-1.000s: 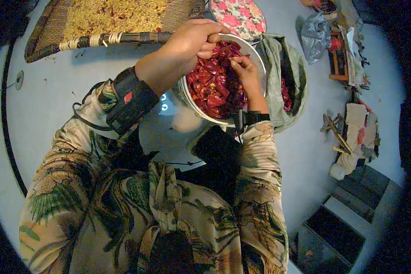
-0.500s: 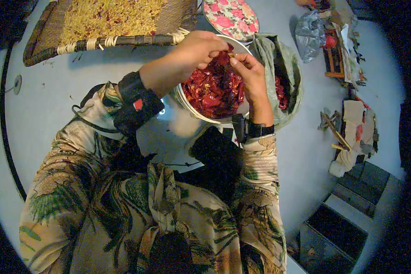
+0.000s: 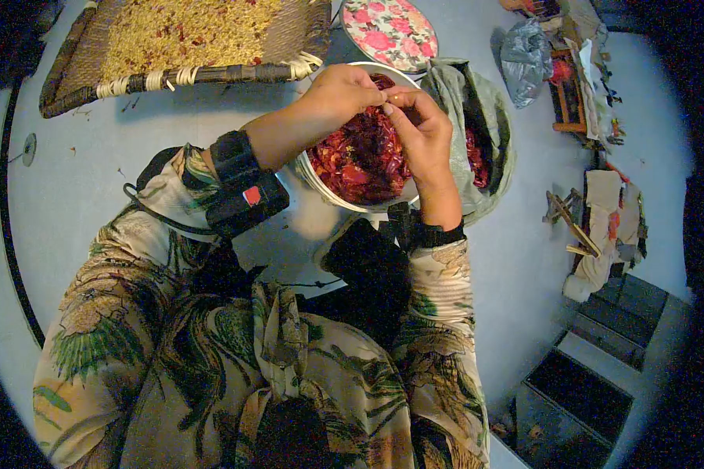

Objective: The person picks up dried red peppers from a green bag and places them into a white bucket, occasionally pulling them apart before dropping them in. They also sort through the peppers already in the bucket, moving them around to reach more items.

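Note:
Both hands meet above a white bucket (image 3: 321,184) filled with dried red chilli pieces (image 3: 360,168). My left hand (image 3: 340,94) comes in from the left, its thumb and fingers pinched together at the bucket's upper part. Against its fingertips, my right hand (image 3: 426,129) pinches with thumb and index finger. What lies between the fingertips is too small to make out. Just right of the bucket, an open green sack (image 3: 454,102) holds more red chillies (image 3: 477,160).
A woven tray (image 3: 78,66) with yellow seeds (image 3: 172,39) lies at the upper left. Behind the bucket is a round floral-topped stool (image 3: 391,31). A grey plastic bag (image 3: 522,62), a wooden frame (image 3: 569,94) and dark boxes (image 3: 579,383) stand at the right.
Both hands have moved slightly down, and their fingertips have come closer together. The red piece seen at the fingertips before is no longer distinguishable there.

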`<state>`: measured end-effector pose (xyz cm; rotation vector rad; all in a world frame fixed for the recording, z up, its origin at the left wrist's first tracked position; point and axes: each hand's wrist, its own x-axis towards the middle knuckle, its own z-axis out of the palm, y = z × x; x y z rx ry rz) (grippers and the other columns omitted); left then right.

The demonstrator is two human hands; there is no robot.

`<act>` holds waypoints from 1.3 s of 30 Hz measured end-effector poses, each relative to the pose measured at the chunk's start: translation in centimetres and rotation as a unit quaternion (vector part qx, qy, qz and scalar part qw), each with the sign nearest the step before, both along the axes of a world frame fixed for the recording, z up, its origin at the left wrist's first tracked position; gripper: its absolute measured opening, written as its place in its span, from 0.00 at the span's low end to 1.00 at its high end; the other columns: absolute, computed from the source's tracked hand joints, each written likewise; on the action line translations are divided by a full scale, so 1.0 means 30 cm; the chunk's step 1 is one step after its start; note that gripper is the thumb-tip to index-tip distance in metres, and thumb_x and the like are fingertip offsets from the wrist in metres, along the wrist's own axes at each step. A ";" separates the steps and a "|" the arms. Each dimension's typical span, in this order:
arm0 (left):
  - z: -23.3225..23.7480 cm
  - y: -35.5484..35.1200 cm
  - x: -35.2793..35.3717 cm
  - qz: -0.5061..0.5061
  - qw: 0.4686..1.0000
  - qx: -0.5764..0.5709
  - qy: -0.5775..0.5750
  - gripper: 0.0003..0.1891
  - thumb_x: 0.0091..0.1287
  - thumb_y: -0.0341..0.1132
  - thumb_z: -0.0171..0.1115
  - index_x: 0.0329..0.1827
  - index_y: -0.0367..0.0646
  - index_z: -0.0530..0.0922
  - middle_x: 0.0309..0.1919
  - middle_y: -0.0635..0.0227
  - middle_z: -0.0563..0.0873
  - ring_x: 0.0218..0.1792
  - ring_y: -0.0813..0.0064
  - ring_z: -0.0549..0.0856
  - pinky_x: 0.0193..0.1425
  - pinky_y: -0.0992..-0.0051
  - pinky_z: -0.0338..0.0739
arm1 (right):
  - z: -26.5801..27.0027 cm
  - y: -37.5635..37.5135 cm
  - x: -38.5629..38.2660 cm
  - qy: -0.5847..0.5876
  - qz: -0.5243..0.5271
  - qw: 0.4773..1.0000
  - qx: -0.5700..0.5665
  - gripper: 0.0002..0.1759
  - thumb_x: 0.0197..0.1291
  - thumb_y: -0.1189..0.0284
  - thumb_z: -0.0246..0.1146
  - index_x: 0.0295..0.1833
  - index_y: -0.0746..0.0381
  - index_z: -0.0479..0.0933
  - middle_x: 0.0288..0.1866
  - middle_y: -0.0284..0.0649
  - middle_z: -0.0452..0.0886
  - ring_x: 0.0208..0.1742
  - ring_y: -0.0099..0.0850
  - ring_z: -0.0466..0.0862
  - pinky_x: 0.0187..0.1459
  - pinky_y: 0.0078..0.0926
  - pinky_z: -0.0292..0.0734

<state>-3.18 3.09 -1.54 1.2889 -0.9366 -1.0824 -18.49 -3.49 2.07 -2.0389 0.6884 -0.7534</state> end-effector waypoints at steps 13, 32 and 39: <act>0.098 0.031 0.017 -0.001 0.996 0.040 0.086 0.09 0.61 0.42 0.61 0.31 0.46 0.77 0.19 0.81 0.73 0.17 0.89 0.67 0.18 0.86 0.59 | -0.010 -0.091 -0.119 -0.049 -0.142 0.975 0.162 0.07 0.55 0.74 0.64 0.37 0.67 0.78 0.40 0.39 0.82 0.40 0.29 0.80 0.43 0.23 0.75; 0.163 0.057 0.122 0.054 0.950 -0.026 0.307 0.09 0.68 0.38 0.52 0.34 0.43 0.73 0.17 0.83 0.63 0.14 0.91 0.58 0.14 0.86 0.48 | -0.287 -0.222 -0.134 0.129 -0.078 0.987 0.057 0.20 0.56 0.66 0.65 0.51 0.66 0.75 0.42 0.42 0.81 0.42 0.29 0.79 0.45 0.25 0.75; 0.167 0.054 0.132 0.067 0.947 -0.018 0.314 0.09 0.68 0.37 0.52 0.35 0.41 0.74 0.17 0.82 0.65 0.14 0.90 0.58 0.15 0.86 0.49 | -0.354 -0.128 0.091 0.207 0.020 0.968 -0.143 0.30 0.49 0.64 0.68 0.57 0.64 0.69 0.55 0.54 0.74 0.57 0.50 0.73 0.59 0.39 0.67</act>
